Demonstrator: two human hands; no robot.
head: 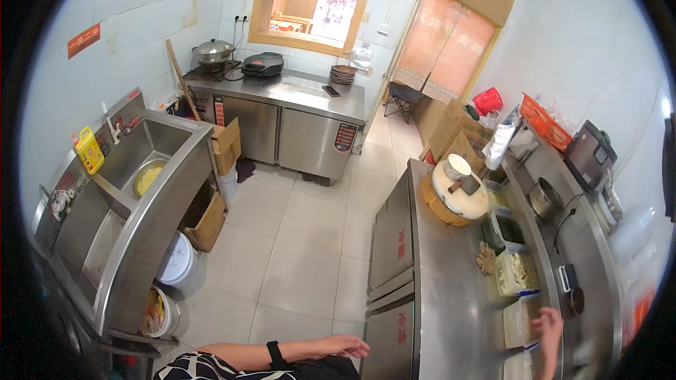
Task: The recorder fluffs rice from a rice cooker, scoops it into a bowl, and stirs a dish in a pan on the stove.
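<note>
My left hand point(349, 346), with a black band on its wrist, hangs in front of my body beside the steel counter. Its fingers are loosely bent, and I see nothing held in them. My right hand point(549, 323) is over the far side of a clear plastic food container point(520, 322), slightly blurred, with fingers apart. Whether its fingertips touch the container is not plain. Another container of pale chopped food point(520, 273) stands just beyond, with a brown cloth or clump point(486, 259) beside it. A nearer container point(520, 367) is partly cut off.
The steel counter point(449, 295) runs along my right. On it, a cleaver point(467, 186) and a bowl point(458, 165) rest on a round chopping block point(438, 190). A steel double sink point(174, 140) and white buckets point(177, 258) line the left. Cardboard boxes point(449, 121) stand near the curtained doorway.
</note>
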